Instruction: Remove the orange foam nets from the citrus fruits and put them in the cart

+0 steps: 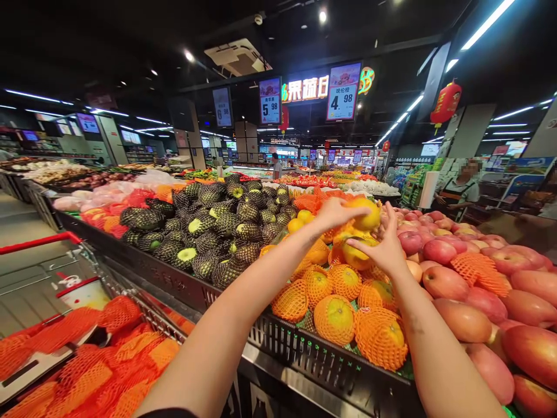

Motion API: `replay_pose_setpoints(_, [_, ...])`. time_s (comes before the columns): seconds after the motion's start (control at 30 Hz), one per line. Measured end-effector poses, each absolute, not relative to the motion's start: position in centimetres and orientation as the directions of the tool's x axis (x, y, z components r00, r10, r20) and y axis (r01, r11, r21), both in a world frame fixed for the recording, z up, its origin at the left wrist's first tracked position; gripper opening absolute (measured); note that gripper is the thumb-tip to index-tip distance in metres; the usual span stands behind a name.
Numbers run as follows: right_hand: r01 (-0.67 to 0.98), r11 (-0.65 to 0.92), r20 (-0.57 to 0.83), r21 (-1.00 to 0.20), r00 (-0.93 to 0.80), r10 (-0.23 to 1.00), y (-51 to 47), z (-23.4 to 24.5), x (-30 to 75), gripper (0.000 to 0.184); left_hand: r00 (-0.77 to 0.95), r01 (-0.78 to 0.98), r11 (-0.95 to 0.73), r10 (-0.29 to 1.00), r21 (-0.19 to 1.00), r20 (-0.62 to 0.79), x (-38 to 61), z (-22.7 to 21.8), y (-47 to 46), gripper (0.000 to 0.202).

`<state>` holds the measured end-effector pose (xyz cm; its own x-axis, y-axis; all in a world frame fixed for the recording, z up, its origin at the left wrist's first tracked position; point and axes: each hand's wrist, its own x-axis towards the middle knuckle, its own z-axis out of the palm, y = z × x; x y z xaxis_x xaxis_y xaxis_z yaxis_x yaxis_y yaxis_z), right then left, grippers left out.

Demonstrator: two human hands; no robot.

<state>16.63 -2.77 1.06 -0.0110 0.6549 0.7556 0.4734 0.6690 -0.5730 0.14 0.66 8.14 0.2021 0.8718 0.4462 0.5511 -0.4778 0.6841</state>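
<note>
My left hand (337, 213) reaches over the fruit display, its fingers closed around a bare yellow-orange orange (366, 216). Close by on the right, my right hand (387, 248) has its thumb and fingers spread. Its thumb passes over another bare orange (357, 256) on the pile; whether it touches that fruit I cannot tell. Below both hands lie several oranges in orange foam nets (335, 319), filling the front of a black slatted crate (304, 342). A few smaller bare oranges (300, 220) show beside my left wrist.
Dark-netted green fruit (209, 229) is heaped to the left, red apples (456, 313) to the right. A cart with a red handle (39, 241) holds orange foam nets (117, 360) at lower left. A person in an apron (459, 188) is at the right. Price screens (343, 93) hang above.
</note>
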Motion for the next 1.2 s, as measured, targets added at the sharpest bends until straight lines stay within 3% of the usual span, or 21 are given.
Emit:
replay_pose_setpoints(0.07, [0.507,0.674,0.791,-0.537,0.027,0.611,-3.0,1.3,16.7,0.100,0.379,0.542,-0.558,0.829,0.628,0.411,0.5,7.5,-0.2,0.056])
replay_pose_setpoints(0.13, [0.575,0.656,0.834,-0.489,0.087,0.545,-3.2,1.5,16.9,0.079,0.401,0.574,-0.583,0.813,0.575,0.423,0.0,7.2,0.3,0.057])
replay_pose_setpoints(0.23, [0.641,0.634,0.890,-0.432,0.191,0.414,-3.4,2.0,17.3,0.071,0.247,0.828,-0.391,0.897,0.402,0.366,-2.1,6.7,2.5,0.050])
replay_pose_setpoints(0.33, [0.661,0.608,0.897,-0.440,0.300,0.324,-3.5,2.4,17.7,0.074,0.125,0.962,-0.162,0.977,0.218,0.175,-4.0,5.1,4.3,0.035])
replay_pose_setpoints(0.47, [0.664,0.607,0.900,-0.437,0.330,0.286,-3.4,2.6,17.9,0.075,0.154,0.974,-0.160,0.987,0.161,0.048,-4.4,3.0,4.4,0.037])
replay_pose_setpoints(0.63, [0.713,0.641,0.957,-0.285,0.171,0.235,-3.4,2.1,17.5,0.069,0.234,0.952,-0.229,0.972,0.203,-0.001,-4.3,3.0,4.2,0.044])
replay_pose_setpoints(0.8, [0.747,0.647,0.980,-0.154,0.033,0.195,-3.5,1.8,17.2,0.068,0.236,0.903,-0.241,0.970,0.356,0.058,-5.3,2.7,3.6,0.074])
replay_pose_setpoints(0.87, [0.751,0.647,0.982,-0.136,0.016,0.188,-3.5,1.7,17.1,0.069,0.225,0.929,-0.234,0.972,0.287,0.066,-5.3,2.2,3.0,0.079])
replay_pose_setpoints(1.03, [0.757,0.633,0.979,-0.162,0.044,0.198,-3.5,1.6,17.1,0.069,0.244,0.970,-0.241,0.966,-0.036,0.087,-3.7,0.6,1.5,0.093])
replay_pose_setpoints(1.1, [0.760,0.623,0.977,-0.185,0.072,0.202,-3.6,1.7,17.1,0.068,0.257,0.965,-0.245,0.956,-0.093,0.145,-2.7,-0.2,1.0,0.099])
replay_pose_setpoints(1.2, [0.759,0.610,0.972,-0.226,0.132,0.195,-3.8,1.9,17.2,0.066,0.247,0.969,-0.236,0.949,-0.076,0.194,-1.6,-0.5,0.6,0.095])
